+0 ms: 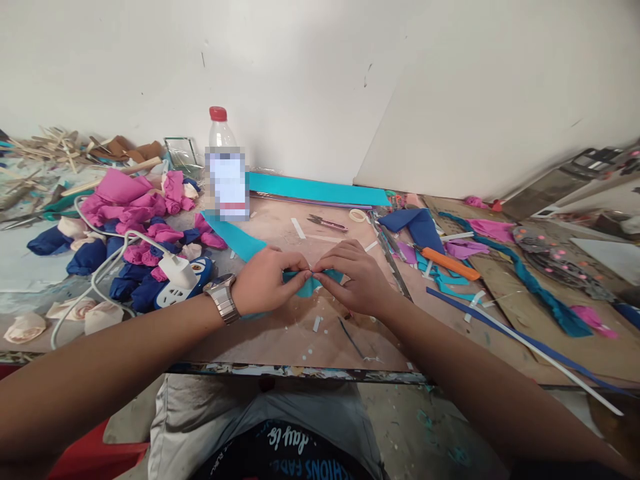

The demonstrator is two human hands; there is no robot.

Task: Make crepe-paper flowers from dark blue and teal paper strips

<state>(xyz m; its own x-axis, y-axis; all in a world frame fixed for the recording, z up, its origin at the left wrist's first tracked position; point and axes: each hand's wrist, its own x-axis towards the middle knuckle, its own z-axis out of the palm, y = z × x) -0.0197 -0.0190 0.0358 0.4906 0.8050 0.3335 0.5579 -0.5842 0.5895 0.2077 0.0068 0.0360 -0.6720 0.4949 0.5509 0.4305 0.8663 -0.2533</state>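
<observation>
My left hand, with a metal watch on its wrist, pinches a turquoise fabric strip between thumb and forefinger. Facing it, my right hand pinches the same strip, and the two sets of fingertips meet over the middle of the table. From behind my left hand a turquoise length runs up and left towards the bottle. Parts of the strip are covered by my fingers. Just beyond the hands lie small thread snips and a roll of tape.
Pink, navy and cream fabric rolls crowd the left, beside a power strip and white cable. A red-capped bottle stands behind. A flat turquoise strip lies by the wall. An orange-handled cutter and fabric scraps lie right.
</observation>
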